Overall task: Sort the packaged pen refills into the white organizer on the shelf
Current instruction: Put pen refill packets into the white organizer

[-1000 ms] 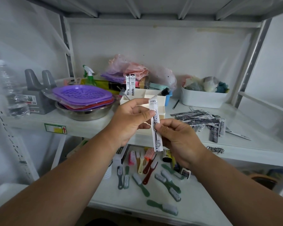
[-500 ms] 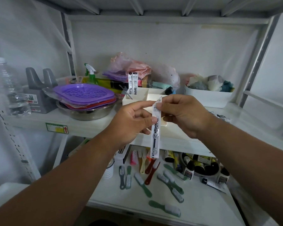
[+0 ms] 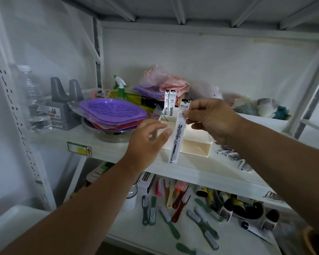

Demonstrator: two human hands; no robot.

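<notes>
My right hand [image 3: 209, 118] pinches the top of a long white packaged pen refill [image 3: 177, 138], which hangs upright in front of the white organizer [image 3: 197, 149] on the middle shelf. My left hand [image 3: 147, 142] hovers just left of the pack with fingers relaxed and spread, holding nothing; its thumb is close to the pack. Two packaged refills [image 3: 169, 104] stand upright in the organizer's back left compartment. A loose pile of refill packs [image 3: 232, 156] lies on the shelf to the right, partly hidden by my right forearm.
A purple strainer on a steel bowl [image 3: 112, 115], a grey holder [image 3: 63, 111], a water bottle [image 3: 32, 100] and a green spray bottle [image 3: 121, 88] crowd the shelf's left. A white bin [image 3: 261, 116] stands at back right. Brushes [image 3: 173, 212] and tubes lie on the lower shelf.
My left hand has let go of the refill pack and opened. My right hand now carries the pack alone, closer to the organizer. The view has moved nearer the shelf.
</notes>
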